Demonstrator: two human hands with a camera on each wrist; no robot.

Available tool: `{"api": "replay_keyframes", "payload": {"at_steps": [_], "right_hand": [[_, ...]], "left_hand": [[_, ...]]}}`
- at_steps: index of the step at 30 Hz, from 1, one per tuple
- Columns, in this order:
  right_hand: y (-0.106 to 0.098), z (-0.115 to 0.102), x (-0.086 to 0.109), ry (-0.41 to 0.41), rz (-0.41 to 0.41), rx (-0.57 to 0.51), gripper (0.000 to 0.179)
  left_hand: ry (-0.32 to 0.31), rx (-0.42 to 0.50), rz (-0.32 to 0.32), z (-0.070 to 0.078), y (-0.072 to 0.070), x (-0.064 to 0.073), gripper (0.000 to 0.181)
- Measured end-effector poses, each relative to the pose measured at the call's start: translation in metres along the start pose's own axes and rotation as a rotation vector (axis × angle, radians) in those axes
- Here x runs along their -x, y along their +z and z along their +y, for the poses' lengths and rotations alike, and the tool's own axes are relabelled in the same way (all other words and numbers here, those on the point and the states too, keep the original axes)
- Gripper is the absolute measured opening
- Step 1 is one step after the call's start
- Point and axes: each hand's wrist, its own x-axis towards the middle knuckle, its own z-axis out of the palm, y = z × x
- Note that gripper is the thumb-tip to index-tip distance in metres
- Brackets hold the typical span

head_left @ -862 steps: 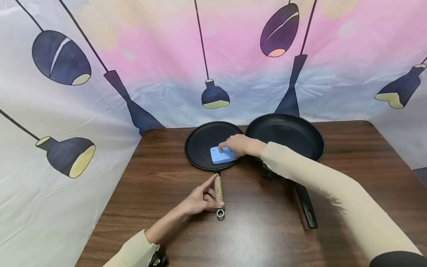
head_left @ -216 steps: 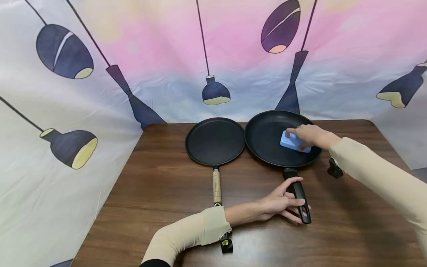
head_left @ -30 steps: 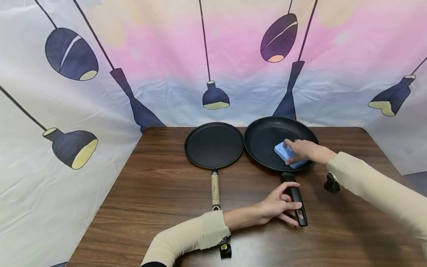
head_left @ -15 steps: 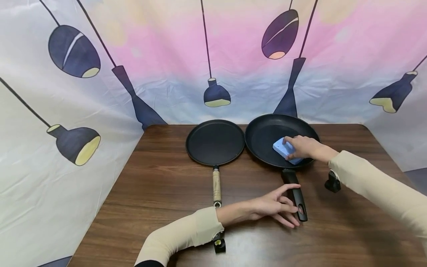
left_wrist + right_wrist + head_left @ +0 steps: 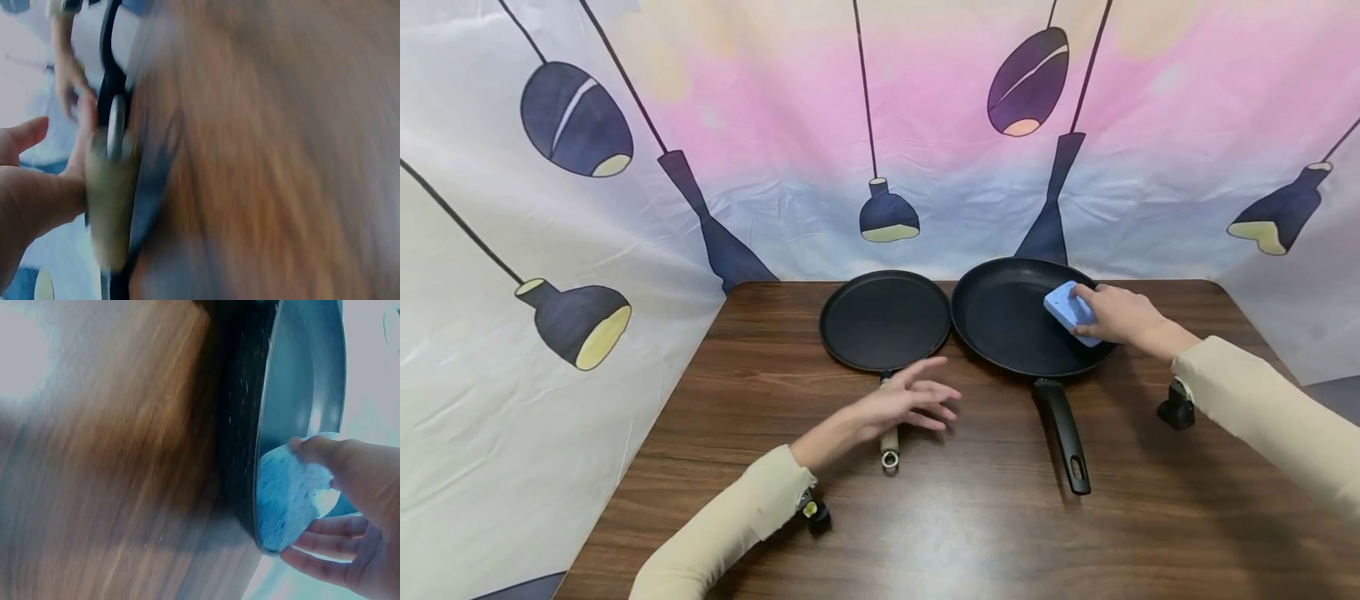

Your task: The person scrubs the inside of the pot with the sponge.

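Note:
My right hand (image 5: 1123, 317) grips a light blue sponge (image 5: 1064, 307) at the right side of a deep black frying pan (image 5: 1000, 321). In the right wrist view the sponge (image 5: 290, 490) is bent between thumb and fingers, right at the pan's rim (image 5: 265, 381). The frying pan's black handle (image 5: 1062, 433) points toward the front, with no hand on it. My left hand (image 5: 887, 408), fingers spread, is over the wooden handle (image 5: 890, 442) of a flat black griddle pan (image 5: 883, 321). The left wrist view is blurred and shows that wooden handle (image 5: 112, 200) beside the hand.
Both pans lie side by side on a brown wooden table (image 5: 760, 400), near its back edge. Behind the table hangs a cloth backdrop (image 5: 790, 150) printed with lamps. Dark wrist cameras (image 5: 1177, 407) hang under both sleeves.
The left hand has let go of the frying pan's handle and moved left over the griddle pan's handle. The right hand has shifted the sponge up and right toward the frying pan's rim.

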Motion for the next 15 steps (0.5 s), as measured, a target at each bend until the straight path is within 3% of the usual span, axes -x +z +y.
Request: {"api": "replay_keyframes", "payload": {"at_steps": [5, 7, 12, 15], "right_hand": [[-0.009, 0.012, 0.003, 0.056, 0.039, -0.039, 0.067], [-0.013, 0.017, 0.004, 0.073, 0.050, -0.043, 0.069], [-0.024, 0.030, 0.011, 0.127, 0.052, -0.051, 0.070], [-0.029, 0.042, 0.018, 0.155, 0.047, -0.063, 0.070]], "left_hand": [[0.091, -0.032, 0.087, 0.013, -0.030, 0.015, 0.063], [0.157, -0.072, 0.141, 0.018, -0.041, 0.020, 0.057], [0.399, -0.327, 0.304, 0.025, -0.071, 0.035, 0.041], [0.458, -0.494, 0.395, 0.026, -0.091, 0.048, 0.039]]}}
